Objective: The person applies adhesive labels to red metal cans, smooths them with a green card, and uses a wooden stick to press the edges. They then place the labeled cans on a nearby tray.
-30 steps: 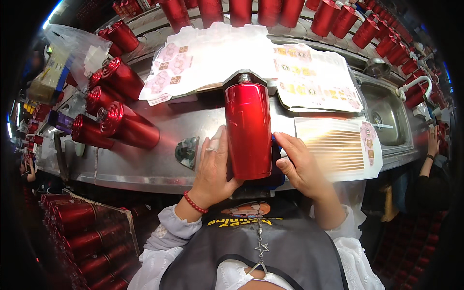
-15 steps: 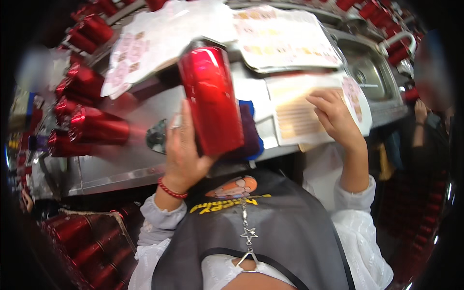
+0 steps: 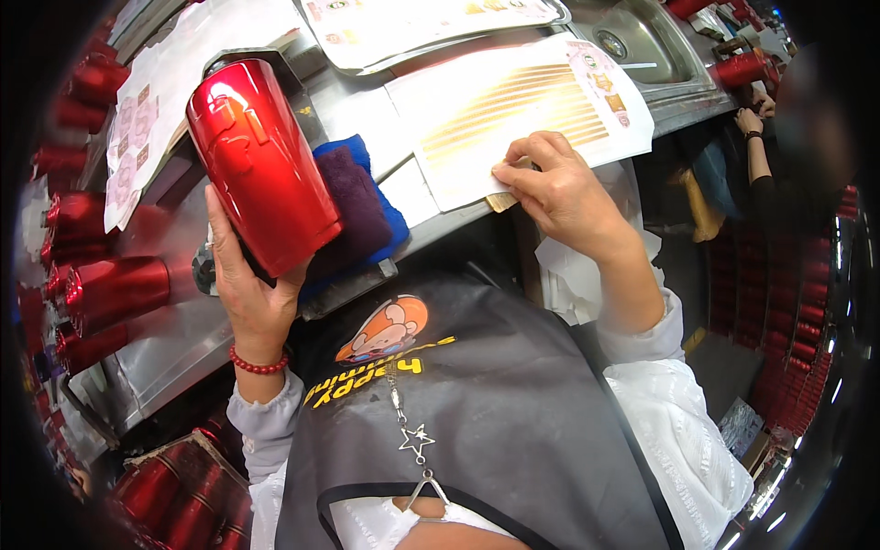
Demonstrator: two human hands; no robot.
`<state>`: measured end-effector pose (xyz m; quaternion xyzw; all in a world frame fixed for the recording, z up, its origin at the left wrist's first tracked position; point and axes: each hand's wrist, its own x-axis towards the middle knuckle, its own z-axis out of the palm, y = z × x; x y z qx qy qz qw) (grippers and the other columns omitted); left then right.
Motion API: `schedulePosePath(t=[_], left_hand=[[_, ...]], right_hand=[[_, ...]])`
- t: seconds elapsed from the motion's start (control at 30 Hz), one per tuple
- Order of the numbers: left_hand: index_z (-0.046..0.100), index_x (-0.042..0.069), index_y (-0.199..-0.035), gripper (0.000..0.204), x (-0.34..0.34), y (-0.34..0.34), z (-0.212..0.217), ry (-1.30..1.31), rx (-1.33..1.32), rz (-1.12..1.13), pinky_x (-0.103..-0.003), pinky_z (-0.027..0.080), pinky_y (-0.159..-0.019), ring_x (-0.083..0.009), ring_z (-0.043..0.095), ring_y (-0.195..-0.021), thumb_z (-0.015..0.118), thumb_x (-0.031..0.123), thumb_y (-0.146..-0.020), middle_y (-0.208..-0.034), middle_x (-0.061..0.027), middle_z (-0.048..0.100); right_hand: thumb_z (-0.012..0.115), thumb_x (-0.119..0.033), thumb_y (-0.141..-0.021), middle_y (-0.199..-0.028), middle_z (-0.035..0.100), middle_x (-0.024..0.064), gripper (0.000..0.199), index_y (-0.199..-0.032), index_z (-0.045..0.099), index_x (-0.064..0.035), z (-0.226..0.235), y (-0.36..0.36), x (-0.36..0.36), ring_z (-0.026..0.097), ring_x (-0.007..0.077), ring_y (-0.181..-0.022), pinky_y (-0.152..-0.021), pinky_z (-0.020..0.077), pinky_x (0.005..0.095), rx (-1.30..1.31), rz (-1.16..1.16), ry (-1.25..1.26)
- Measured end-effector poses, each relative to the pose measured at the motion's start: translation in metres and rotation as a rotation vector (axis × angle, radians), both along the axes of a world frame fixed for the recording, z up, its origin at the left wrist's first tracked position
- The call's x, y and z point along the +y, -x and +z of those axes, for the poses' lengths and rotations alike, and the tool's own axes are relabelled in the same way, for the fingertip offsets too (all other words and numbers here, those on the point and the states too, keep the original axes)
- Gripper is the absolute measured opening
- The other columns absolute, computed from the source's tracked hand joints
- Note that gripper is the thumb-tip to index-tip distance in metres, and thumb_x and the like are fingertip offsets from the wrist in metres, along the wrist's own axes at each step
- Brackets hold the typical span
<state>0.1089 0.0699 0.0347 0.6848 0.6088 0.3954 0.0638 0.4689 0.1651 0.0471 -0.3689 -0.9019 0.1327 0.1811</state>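
A glossy red metallic bottle [image 3: 261, 156] with a raised design leans at a slant over the left side of the bench. My left hand [image 3: 243, 289] is curled about its near end, thumb and fingers on either side. Behind the bottle's far end is a dark holder [image 3: 291, 69]; how the two meet is partly hidden. To the right lies a white sheet with gold stripes [image 3: 463, 147]. My right hand [image 3: 568, 192] is over its near edge, thumb and forefinger pinched together. Whatever is between those fingertips is too small to make out.
Folded purple and blue cloths [image 3: 357, 202] lie beside the bottle. More red bottles [image 3: 119, 289] stand at left. A tray of printed sheets [image 3: 431, 27] and a steel sink [image 3: 632, 41] are at the back. Another person's hand [image 3: 749, 121] shows at far right.
The view has swung, so the bench and bottle appear farther left and more tilted. My right hand has come down to the striped sheet's near edge. My left hand stays on the bottle.
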Motion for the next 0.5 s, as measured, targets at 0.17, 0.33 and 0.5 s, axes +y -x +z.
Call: schedulePosePath(t=[0.17,0.33,0.5], left_hand=[[0.024,-0.004,-0.160,0.102,0.0006,0.0002,-0.0004,0.016,-0.001,0.002,-0.043,0.041,-0.111,-0.0379,0.053,-0.135,0.079,0.045,-0.089,-0.152,-0.0253,0.047],[0.023,-0.004,-0.161,0.103,-0.0001,-0.0003,0.0010,0.039,0.005,0.010,-0.044,0.040,-0.112,-0.0391,0.050,-0.138,0.082,0.041,-0.088,-0.154,-0.0256,0.045],[0.023,-0.003,-0.161,0.104,0.0009,-0.0015,0.0013,0.056,-0.017,0.021,-0.044,0.039,-0.112,-0.0398,0.048,-0.140,0.082,0.039,-0.087,-0.156,-0.0266,0.043]], right_hand=[[0.076,0.001,-0.080,-0.108,0.063,0.0107,0.026,-0.105,0.073,-0.0006,-0.0036,0.0002,-0.0006,0.057,0.0321,-0.108,-0.092,0.0513,0.0397,0.072,0.020,0.009],[0.076,0.000,-0.081,-0.107,0.063,0.0107,0.021,-0.102,0.072,0.0002,-0.0085,0.0026,-0.0010,0.058,0.0323,-0.106,-0.091,0.0512,0.0393,0.099,-0.034,-0.033],[0.076,-0.002,-0.081,-0.105,0.062,0.0110,0.017,-0.097,0.071,-0.0009,-0.0083,-0.0008,-0.0010,0.059,0.0324,-0.103,-0.090,0.0512,0.0398,0.129,-0.041,-0.076]])
